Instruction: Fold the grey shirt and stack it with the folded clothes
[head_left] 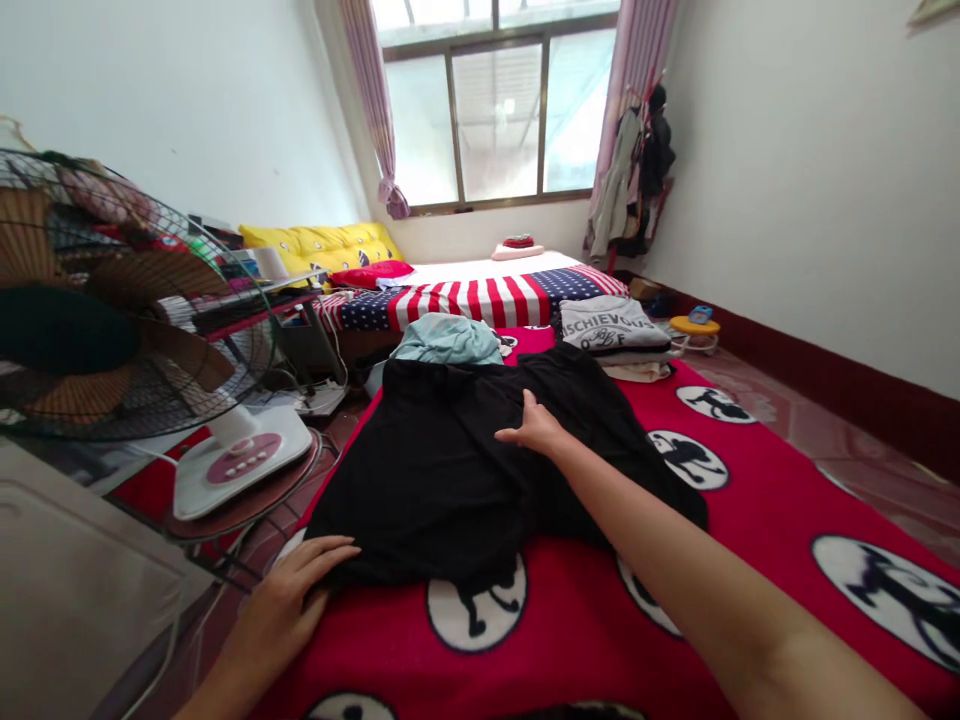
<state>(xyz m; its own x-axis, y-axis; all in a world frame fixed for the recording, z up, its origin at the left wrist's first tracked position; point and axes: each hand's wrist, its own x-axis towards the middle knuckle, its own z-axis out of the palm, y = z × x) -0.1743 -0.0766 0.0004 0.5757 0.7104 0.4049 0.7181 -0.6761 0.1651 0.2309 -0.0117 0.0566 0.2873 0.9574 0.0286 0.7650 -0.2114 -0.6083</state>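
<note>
A pair of black shorts lies spread out on a red blanket with white circles and black animal figures. My left hand rests at the near left corner of the shorts, its fingers stretched out over the hem. Reaching across from the right, my right hand is over the middle of the shorts, thumb and forefinger apart; its other fingers are partly hidden. Some creases run down the cloth between the legs of the shorts.
Behind the shorts sit a crumpled light blue cloth and a stack of folded clothes. A standing fan is on a stool at the left. Beyond is a bed with a striped, starred cover. A yellow stool stands at right.
</note>
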